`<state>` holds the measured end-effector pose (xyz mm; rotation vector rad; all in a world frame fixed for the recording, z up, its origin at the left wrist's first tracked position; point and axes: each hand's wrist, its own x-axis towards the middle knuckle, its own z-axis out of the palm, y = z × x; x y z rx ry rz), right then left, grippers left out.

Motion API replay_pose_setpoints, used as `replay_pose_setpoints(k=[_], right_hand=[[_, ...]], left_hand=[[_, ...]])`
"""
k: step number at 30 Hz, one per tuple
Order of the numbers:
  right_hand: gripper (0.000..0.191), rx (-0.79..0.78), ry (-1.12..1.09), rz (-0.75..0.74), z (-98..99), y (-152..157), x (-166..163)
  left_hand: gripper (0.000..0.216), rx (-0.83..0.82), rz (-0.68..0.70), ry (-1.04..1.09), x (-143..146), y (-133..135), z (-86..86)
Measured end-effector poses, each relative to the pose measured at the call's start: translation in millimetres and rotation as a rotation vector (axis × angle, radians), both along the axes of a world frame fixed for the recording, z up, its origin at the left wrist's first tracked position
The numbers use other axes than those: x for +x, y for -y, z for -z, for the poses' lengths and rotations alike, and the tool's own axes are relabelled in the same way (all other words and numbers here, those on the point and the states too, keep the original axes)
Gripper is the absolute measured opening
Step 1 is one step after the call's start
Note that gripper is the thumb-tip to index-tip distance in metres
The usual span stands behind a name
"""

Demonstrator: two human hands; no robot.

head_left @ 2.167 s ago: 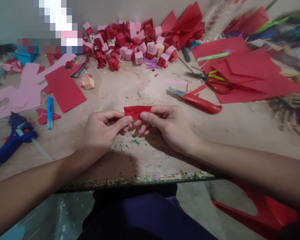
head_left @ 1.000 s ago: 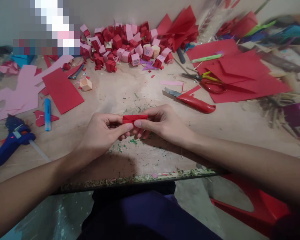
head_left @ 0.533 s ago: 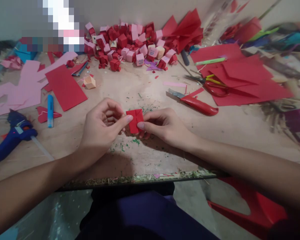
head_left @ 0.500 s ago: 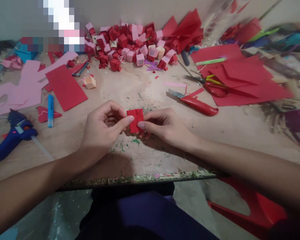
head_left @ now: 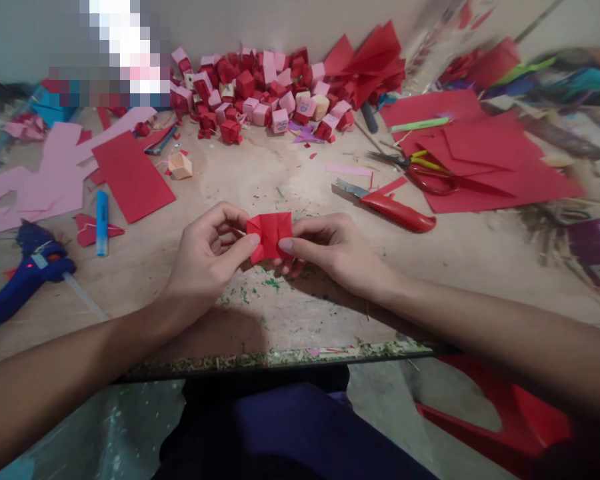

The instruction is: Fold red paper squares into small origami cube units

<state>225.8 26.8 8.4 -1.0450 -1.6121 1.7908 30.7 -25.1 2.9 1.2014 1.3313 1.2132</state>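
Observation:
Between my hands, just above the wooden table (head_left: 210, 180), is a small folded piece of red paper (head_left: 276, 230) with creases and partly opened flaps. My left hand (head_left: 215, 247) pinches its left edge between thumb and fingers. On the other side, my right hand (head_left: 333, 247) grips the right edge, its thumb on the front and its fingertips partly hidden behind. Green shreds (head_left: 270, 283) lie scattered on the wood below the paper.
A heap of small red and pink paper boxes (head_left: 260, 100) lines the back. To the right lie a red-handled cutter (head_left: 400, 210), scissors (head_left: 425, 170) and red sheets (head_left: 505, 147). A blue glue gun (head_left: 35, 267), a blue marker (head_left: 101, 223) and pink paper (head_left: 55, 173) lie left.
The flaps of the red paper have unfolded outward, so it looks wider. My hands have moved slightly apart while keeping hold of its edges.

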Motion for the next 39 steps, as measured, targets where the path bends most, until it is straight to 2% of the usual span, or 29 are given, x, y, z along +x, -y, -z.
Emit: replay_pose_setpoints(k=[4, 7, 13, 18, 24, 30, 39], right_hand=[[0.022, -0.035, -0.018, 0.022, -1.6, -1.2, 0.3], [0.021, -0.028, -0.007, 0.020, -1.1, -0.9, 1.1], [0.014, 0.000, 0.009, 0.034, -2.3, 1.0, 0.4], [0.020, 0.017, 0.014, 0.043, -0.7, 1.8, -0.3], [0.023, 0.098, 0.017, -0.009, 9.1, 2.5, 1.4], [0.025, 0.094, 0.015, 0.006, 9.1, 2.7, 0.8], [0.025, 0.048, 0.016, 0.043, 3.8, 1.8, 0.8]], left_hand=[[0.020, 0.034, -0.043, 0.074, -0.9, -0.3, 3.7], [0.020, 0.036, -0.057, 0.051, -1.0, -1.2, 4.5], [0.020, 0.022, -0.024, -0.010, -0.1, -0.7, 3.0], [0.020, -0.021, 0.028, 0.043, 2.5, -0.2, 3.0], [0.041, 0.028, 0.069, -0.066, 3.1, -1.2, 10.5], [0.028, 0.042, 0.079, -0.062, 0.7, -2.3, 14.9], [0.030, -0.011, 0.058, 0.008, 0.6, -2.6, 7.1]])
